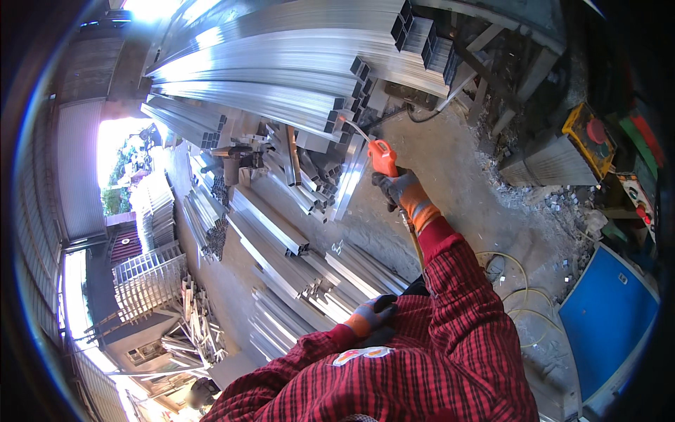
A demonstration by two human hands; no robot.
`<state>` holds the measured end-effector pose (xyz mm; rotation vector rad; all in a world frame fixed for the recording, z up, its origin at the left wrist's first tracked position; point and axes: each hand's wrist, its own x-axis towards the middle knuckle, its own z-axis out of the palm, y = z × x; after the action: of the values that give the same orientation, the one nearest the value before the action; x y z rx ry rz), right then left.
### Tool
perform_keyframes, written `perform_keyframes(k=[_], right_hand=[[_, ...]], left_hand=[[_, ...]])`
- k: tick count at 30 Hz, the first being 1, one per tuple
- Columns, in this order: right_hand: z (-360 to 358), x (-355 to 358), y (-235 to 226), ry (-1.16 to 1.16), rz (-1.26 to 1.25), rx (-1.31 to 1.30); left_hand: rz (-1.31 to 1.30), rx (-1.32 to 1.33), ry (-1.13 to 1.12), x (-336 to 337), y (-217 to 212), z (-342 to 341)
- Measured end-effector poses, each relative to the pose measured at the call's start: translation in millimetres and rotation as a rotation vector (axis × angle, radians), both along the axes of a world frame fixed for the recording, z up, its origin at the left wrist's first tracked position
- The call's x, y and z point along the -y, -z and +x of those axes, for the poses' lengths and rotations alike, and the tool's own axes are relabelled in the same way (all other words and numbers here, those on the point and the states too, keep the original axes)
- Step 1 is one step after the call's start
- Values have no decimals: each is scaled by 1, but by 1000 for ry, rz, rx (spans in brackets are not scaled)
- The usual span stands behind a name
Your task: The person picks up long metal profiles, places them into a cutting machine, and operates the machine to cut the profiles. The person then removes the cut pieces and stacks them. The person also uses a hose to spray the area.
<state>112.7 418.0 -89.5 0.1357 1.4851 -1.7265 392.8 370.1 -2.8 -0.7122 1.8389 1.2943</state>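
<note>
My right hand, in an orange and grey work glove, is stretched out and closed around an orange air blow gun. The gun's thin bent nozzle points at the open ends of a stack of silver square metal tubes, its tip close to the lowest tube ends. A hose runs down from below the hand. In a matching glove, my left hand rests low against the front of my body. Its dark fingers lie apart and appear to hold nothing.
More metal profiles lie in rows on the floor at left and below. A yellow hose loops at right, near a blue panel. Scrap offcuts litter the floor beside a yellow control box. White frames stand far left.
</note>
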Motion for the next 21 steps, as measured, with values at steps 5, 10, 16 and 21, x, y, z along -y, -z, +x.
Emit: perform_keyframes(k=[5,10,16,21], right_hand=[[-3,-5,-15,71,-44,38],[-33,-52,-14,113,-35,118],[-87,-52,-34,142,88,-144],[-49,-67,-18,165,-29,135]], left_hand=[[-58,-61,166,8,10,7],[-29,-50,104,4,6,5],[-61,-96,270,-3,-4,-7],[-99,-112,249,2,7,11]])
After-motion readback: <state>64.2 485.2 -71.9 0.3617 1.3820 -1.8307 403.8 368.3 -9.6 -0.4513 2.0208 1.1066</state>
